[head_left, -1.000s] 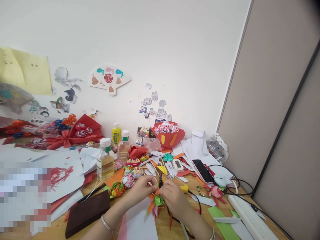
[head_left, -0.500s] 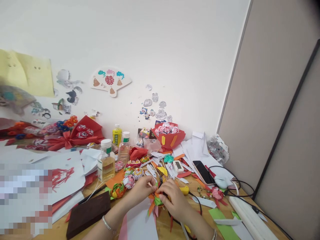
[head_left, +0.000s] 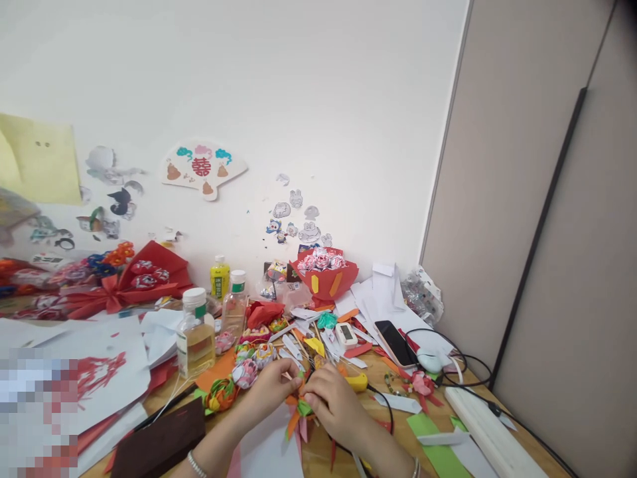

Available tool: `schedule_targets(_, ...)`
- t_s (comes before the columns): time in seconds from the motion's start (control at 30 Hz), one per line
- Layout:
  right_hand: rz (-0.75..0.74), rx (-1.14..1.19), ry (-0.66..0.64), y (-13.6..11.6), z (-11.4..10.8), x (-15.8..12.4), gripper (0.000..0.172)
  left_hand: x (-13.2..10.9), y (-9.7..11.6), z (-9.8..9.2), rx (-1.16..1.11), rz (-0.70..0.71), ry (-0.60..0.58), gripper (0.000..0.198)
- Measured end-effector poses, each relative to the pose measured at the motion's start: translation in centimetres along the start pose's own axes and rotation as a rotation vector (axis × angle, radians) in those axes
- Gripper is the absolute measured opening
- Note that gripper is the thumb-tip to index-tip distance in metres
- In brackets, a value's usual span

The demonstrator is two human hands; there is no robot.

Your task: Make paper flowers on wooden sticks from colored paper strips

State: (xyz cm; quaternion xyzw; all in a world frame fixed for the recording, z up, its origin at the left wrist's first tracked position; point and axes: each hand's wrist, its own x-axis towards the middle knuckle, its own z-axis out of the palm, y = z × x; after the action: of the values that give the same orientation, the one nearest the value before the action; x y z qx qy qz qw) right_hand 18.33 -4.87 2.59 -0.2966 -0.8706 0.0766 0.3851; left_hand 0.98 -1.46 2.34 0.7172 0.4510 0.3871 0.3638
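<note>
My left hand (head_left: 279, 386) pinches an orange and green folded-paper flower (head_left: 302, 407) from its left side. On the other side, my right hand (head_left: 332, 401) closes its fingers on the same paper flower and covers part of it. Orange and green strips hang down from it, over a white sheet with a pink edge (head_left: 273, 441). Just behind my right hand lies a yellow tool (head_left: 357, 382) with a black cord, partly hidden. Finished paper flowers, among them an orange-green one (head_left: 221, 396) and a pink-white one (head_left: 245, 374), lie left of my left hand.
Two bottles (head_left: 196, 342) (head_left: 235, 302) stand at the left, near a dark brown block (head_left: 159, 441). A red paper bouquet (head_left: 328, 282) is against the wall. At the right lie a phone (head_left: 395, 342), a mouse (head_left: 428, 359), a white power strip (head_left: 490, 431) and looping cables.
The whole view has swung a little to the right, so things sit further left. Both hands keep hold of the paper flower with nearly the same pose.
</note>
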Motion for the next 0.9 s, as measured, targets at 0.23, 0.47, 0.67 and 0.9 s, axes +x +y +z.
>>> schedule_targets(0.23, -0.129, -0.153, -0.030, 0.3, -0.1, -0.3, 0.023, 0.5, -0.8, -0.4, -0.163, -0.026, 0.044, 0.026)
schedule_targets(0.47, 0.083, -0.084, 0.273, 1.0, -1.5, -0.3, 0.029, -0.7, 2.0, -1.3, -0.530, -0.079, 0.072, 0.035)
schedule_targets(0.67, 0.061, -0.087, 0.214, 1.3, -0.4, -0.4, 0.032, -1.0, 2.0, -0.5, -0.561, -0.070, 0.023, 0.036)
schedule_targets(0.9, 0.061, -0.210, 0.219, 1.7, -0.1, -0.5, 0.031, -1.4, 1.8, -0.5, -0.588, -0.031, -0.067, 0.050)
